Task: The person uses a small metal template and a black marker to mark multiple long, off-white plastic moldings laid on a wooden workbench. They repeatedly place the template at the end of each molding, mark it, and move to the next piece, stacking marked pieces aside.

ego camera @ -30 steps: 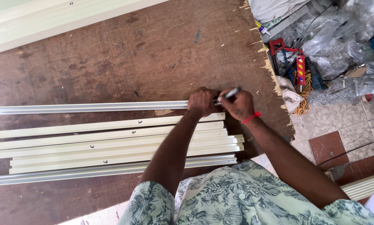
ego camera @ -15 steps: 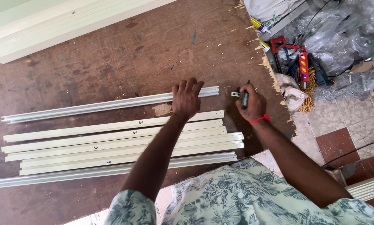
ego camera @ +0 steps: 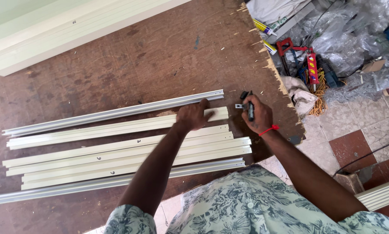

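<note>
Two hands: left [ego camera: 194, 116] flat on pale rail [ego camera: 116, 126], right [ego camera: 257, 115] grip clamped on half-hidden marker [ego camera: 250, 110].

Cream rail [ego camera: 116, 125] lies flat (second from top); black marker [ego camera: 250, 111] upright.

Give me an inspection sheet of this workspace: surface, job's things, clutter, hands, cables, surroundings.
Surface: worn brown board, right edge splintered.
Job's things: cream metal strips lying side by side; a grey strip angled above them.
Clutter: stacked cream boards at the far left corner.
Hands: left hand flat on the upper strips; right hand closed on a dark marker, red band on wrist.
Cables: a thin dark cable crosses the floor tiles.
Surroundings: red tool, plastic sheeting, rags beside the board.
</note>
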